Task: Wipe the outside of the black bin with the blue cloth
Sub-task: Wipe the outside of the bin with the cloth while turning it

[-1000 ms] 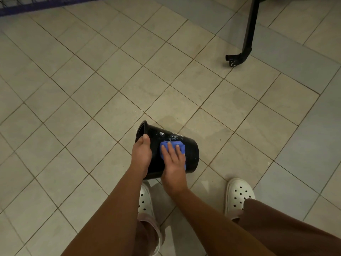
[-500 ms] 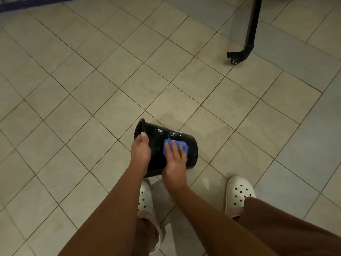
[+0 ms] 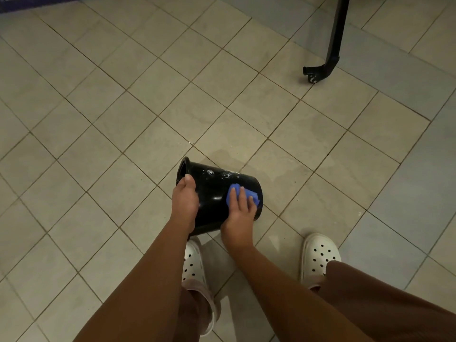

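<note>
The black bin (image 3: 214, 191) lies tipped on its side on the tiled floor, mouth to the left and base to the right. White smears show along its upper side. My left hand (image 3: 185, 201) grips the rim at the mouth, thumb over the edge. My right hand (image 3: 240, 211) presses the blue cloth (image 3: 234, 193) flat against the bin's wall near its base; the fingers cover part of the cloth.
My two feet in white perforated clogs (image 3: 319, 255) stand just behind the bin. A black metal leg with a caster wheel (image 3: 313, 76) stands on the floor at the upper right. A dark blue edge (image 3: 37, 2) runs along the top left.
My right hand has slid the blue cloth along the bin's wall toward its base. My left hand keeps its hold on the rim.
</note>
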`<state>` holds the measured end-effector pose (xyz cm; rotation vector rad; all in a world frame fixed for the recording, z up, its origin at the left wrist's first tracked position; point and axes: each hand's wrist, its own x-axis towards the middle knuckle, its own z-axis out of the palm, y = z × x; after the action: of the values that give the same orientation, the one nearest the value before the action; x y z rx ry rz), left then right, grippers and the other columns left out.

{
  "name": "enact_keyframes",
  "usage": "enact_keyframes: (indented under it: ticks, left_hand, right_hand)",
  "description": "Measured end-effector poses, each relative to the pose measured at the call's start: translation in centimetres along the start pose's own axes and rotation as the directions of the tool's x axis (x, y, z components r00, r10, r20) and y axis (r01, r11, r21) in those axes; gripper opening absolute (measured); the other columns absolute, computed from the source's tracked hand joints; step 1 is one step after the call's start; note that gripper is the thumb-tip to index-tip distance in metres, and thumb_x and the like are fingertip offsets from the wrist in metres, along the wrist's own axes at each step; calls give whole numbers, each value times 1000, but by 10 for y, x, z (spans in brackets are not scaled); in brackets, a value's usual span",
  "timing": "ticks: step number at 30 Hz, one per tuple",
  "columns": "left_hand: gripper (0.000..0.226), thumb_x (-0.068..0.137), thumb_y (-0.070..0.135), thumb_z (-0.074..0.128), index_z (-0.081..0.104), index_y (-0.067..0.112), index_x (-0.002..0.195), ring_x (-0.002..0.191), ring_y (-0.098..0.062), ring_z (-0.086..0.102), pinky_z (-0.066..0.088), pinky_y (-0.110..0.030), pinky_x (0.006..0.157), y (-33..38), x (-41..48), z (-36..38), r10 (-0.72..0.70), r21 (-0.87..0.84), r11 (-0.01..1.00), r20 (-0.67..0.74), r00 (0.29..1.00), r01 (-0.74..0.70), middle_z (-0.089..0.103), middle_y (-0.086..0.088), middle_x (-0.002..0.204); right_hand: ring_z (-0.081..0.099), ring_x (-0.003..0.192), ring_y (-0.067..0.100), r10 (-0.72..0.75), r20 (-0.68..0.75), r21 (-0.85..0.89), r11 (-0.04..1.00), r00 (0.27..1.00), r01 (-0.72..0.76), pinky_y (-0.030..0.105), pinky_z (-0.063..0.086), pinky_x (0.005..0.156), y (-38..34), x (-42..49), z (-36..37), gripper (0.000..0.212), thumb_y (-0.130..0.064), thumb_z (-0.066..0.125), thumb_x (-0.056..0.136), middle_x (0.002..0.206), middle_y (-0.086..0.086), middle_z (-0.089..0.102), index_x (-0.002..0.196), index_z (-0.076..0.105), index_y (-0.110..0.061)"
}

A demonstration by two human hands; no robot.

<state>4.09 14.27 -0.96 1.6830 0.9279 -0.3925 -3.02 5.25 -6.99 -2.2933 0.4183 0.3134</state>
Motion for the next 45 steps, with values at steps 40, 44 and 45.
enact_keyframes:
  ticks: [40,44,45]
  left_hand:
    - [45,104,44,33,56,19,133,114,-34,57,43,-57,105,3,-3,-1,-88,-43,995,-30,996,87,63,-12,121]
    - [44,105,43,34,55,20,135,117,-33,56,40,-56,107,1,-2,-4,-119,-79,990,-42,992,115,61,-12,125]
    - [44,105,43,34,56,18,134,117,-33,56,40,-55,108,1,-3,-5,-107,-72,992,-38,994,104,61,-11,123]
  right_hand:
    - [14,133,34,28,64,-264,964,998,-10,43,32,106,18,17,-3,84,-19,59,86,153,13,2,148,2,-21]
    - [14,132,33,1,154,-322,945,988,49,46,33,104,30,32,-16,88,-18,61,85,153,10,-1,148,0,-27]
    - [15,131,33,44,174,-311,950,984,13,46,34,104,33,37,-20,89,-16,61,84,152,9,-1,147,0,-28]
